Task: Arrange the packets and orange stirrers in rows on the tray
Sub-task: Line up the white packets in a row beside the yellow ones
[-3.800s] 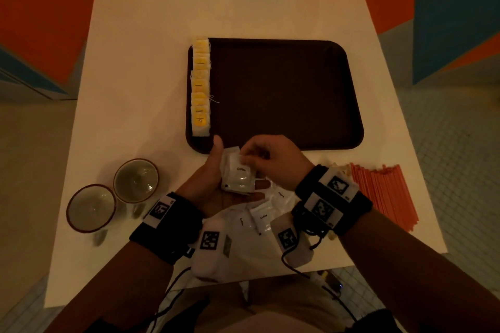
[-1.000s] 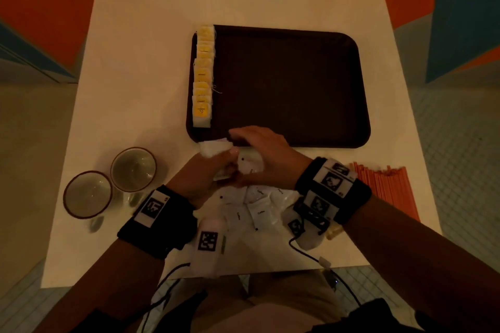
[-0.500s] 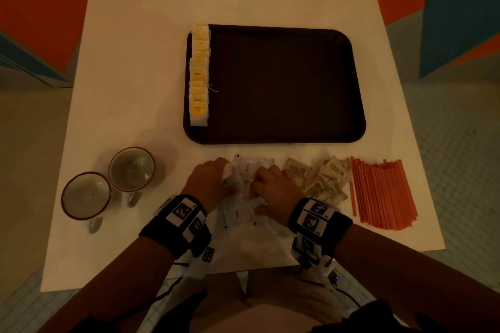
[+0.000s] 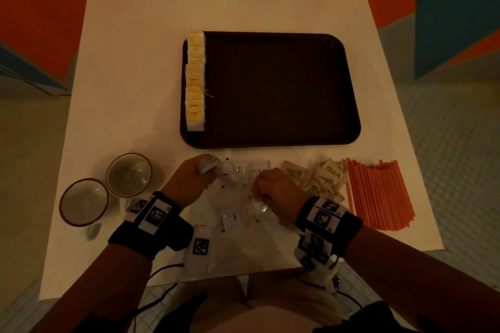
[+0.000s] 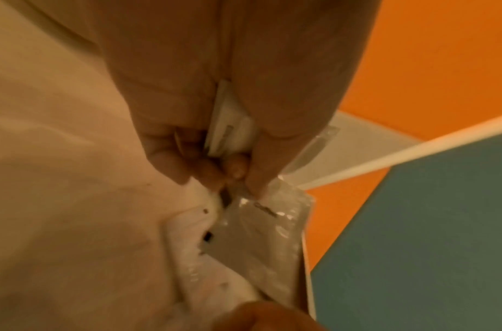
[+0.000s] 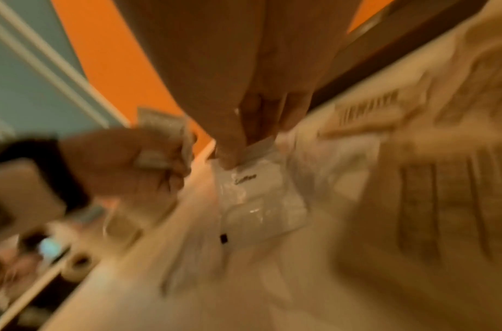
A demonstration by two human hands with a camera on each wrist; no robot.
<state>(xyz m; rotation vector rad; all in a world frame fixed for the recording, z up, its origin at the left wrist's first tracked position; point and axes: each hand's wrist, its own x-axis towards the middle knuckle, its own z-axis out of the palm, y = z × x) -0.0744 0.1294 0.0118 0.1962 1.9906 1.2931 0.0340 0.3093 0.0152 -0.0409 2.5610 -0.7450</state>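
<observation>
A dark brown tray (image 4: 270,89) lies mid-table, with a row of yellow-labelled packets (image 4: 195,81) along its left edge. In front of it is a loose pile of white coffee packets (image 4: 238,192). My left hand (image 4: 208,167) grips a small stack of white packets (image 5: 230,125) at the pile's far left. My right hand (image 4: 259,184) pinches the top edge of one white packet (image 6: 255,190) that lies on the pile. Brown sugar packets (image 4: 316,178) and a bundle of orange stirrers (image 4: 378,194) lie to the right of my hands.
Two empty cups (image 4: 128,174) (image 4: 84,201) stand on the white table (image 4: 135,62) left of my left hand. Orange and blue walls surround the table. Cables hang from both wristbands over the table's near edge.
Both hands came back from the tray's near edge down onto the white packet pile. The left still holds its packets. In the last half second almost nothing moved.
</observation>
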